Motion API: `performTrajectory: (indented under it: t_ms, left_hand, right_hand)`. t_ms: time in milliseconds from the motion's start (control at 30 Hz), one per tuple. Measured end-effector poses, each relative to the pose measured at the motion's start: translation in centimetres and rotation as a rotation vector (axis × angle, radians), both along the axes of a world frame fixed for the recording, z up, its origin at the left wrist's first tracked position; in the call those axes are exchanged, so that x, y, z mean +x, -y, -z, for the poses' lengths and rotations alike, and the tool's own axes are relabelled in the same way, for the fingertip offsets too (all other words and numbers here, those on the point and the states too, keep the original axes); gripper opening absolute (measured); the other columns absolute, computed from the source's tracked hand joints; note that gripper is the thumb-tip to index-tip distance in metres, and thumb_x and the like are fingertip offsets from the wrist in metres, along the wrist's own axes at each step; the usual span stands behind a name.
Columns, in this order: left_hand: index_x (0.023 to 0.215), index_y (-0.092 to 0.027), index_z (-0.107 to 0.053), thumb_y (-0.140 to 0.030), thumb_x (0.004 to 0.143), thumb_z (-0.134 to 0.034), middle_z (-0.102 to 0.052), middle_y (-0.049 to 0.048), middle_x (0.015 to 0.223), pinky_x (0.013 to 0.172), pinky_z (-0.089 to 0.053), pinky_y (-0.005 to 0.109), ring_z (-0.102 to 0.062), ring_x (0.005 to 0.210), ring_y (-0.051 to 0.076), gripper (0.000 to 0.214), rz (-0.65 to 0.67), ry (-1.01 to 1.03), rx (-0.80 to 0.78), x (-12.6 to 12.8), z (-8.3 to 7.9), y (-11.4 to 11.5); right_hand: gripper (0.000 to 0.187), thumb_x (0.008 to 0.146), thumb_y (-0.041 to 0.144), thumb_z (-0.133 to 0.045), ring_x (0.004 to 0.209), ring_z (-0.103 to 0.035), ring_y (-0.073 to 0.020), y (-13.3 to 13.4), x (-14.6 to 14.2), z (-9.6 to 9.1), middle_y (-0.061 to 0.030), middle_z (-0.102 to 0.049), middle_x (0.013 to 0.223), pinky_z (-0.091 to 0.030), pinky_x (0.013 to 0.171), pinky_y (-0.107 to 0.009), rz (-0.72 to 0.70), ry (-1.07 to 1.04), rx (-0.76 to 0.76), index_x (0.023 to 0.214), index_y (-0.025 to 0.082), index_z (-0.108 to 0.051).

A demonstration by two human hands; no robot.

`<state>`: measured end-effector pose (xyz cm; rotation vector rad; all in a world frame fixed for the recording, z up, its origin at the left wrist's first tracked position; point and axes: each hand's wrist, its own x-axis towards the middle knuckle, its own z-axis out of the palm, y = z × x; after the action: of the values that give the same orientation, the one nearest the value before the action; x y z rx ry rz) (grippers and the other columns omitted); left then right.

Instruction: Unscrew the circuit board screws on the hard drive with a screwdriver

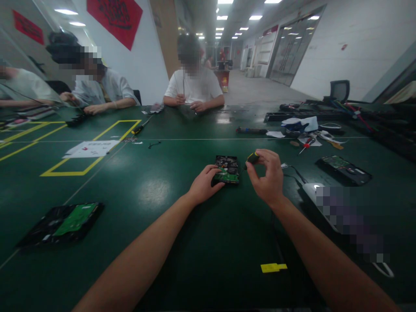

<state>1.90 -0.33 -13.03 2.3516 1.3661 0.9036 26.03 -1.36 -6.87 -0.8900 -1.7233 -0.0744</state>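
In front of me on the green table lies a hard drive (226,162) with a green circuit board (229,177) on its near part. My left hand (204,185) grips the drive's left and near edges, thumb and fingers closed on it. Just to the right, my right hand (269,175) pinches the yellow-and-black handle of a screwdriver (252,159). Its handle tilts, with the lower end toward the drive's right side. The thin shaft is hard to make out, and I cannot tell whether its tip touches the drive.
Another hard drive (76,220) lies at the near left, and one more (346,169) at the right. A white device (320,203) with a cable rests beside my right forearm. Farther off are a red-handled screwdriver (308,143), a yellow-black screwdriver (138,129) and papers (91,148). Several people sit opposite.
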Motion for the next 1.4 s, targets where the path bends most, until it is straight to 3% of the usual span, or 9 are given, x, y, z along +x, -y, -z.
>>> performTrajectory:
  t_ms: [1400]
  left_hand:
    - [0.128, -0.023, -0.058, -0.04, 0.085, -0.069, -0.05, 0.01, 0.14, 0.105, -0.049, 0.046, -0.055, 0.125, 0.028, 0.047, 0.002, -0.005, -0.014, -0.04, 0.0, -0.07]
  right_hand:
    - [0.045, 0.086, 0.018, -0.067, 0.116, -0.057, -0.0292, 0.05, 0.08, -0.17, -0.0106, -0.057, 0.125, -0.062, 0.081, -0.048, 0.017, 0.014, 0.034, 0.127, 0.028, -0.052]
